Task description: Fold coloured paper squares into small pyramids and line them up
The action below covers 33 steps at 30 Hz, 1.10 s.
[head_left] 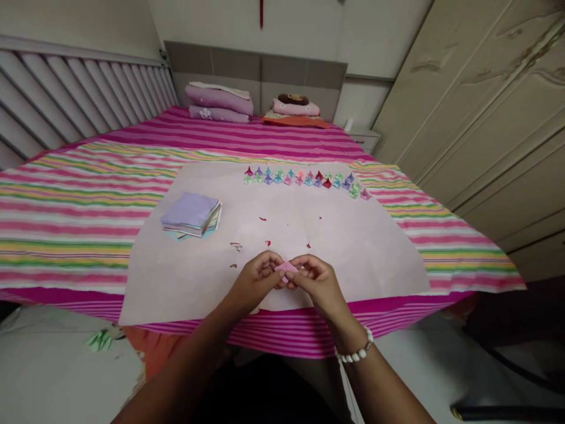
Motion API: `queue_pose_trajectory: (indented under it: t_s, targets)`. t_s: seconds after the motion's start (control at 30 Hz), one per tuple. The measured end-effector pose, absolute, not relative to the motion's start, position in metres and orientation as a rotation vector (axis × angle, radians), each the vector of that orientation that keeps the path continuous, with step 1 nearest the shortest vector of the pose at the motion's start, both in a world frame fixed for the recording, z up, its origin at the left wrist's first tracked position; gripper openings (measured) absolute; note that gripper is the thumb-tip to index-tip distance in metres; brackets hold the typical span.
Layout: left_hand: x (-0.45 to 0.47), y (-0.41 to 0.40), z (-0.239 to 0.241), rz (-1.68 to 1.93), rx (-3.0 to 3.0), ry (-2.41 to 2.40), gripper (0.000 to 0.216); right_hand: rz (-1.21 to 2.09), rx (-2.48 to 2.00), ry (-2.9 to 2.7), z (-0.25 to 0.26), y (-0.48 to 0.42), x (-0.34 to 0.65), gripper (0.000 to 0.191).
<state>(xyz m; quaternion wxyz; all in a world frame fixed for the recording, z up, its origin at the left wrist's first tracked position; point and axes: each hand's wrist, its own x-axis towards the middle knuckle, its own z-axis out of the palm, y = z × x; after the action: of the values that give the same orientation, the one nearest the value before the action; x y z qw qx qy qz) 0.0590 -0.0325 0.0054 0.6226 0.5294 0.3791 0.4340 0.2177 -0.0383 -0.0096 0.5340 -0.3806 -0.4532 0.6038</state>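
Observation:
Between my two hands is a small piece of folded pink paper [286, 268], its point facing up and away from me. My left hand [263, 272] pinches its left side between thumb and fingers. On the other side my right hand [316, 275] grips it the same way, a white bead bracelet on that wrist. Both hands are just above the near part of a large pale sheet [185, 294]. A stack of square coloured papers [192, 212], lilac on top, lies to the left. Several small folded paper pieces [300, 178] stand in rows along the far edge.
Small dark red scraps [267, 242] are scattered on the sheet. Beneath it is a bed with a striped cover [66, 218]. Folded bedding [220, 106] lies by the headboard [238, 65]. A rail [88, 88] stands at left, a wardrobe [477, 106] at right. Green paper [99, 340] is on the floor.

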Motion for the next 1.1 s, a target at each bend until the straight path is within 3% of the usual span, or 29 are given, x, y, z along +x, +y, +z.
queue_pose_trajectory:
  t_s: [0.6, 1.1]
  targets:
    - [0.0609, -0.0379, 0.0092, 1.173, 1.043, 0.924, 0.008, 1.421, -0.825, -0.968, -0.0046, -0.0362, 0.2088, 0.009]
    - [0.0575, -0.0327, 0.0131, 1.095, 1.095, 0.957, 0.021, 1.253, -0.826, -1.21, -0.0032, -0.0345, 0.213, 0.011]
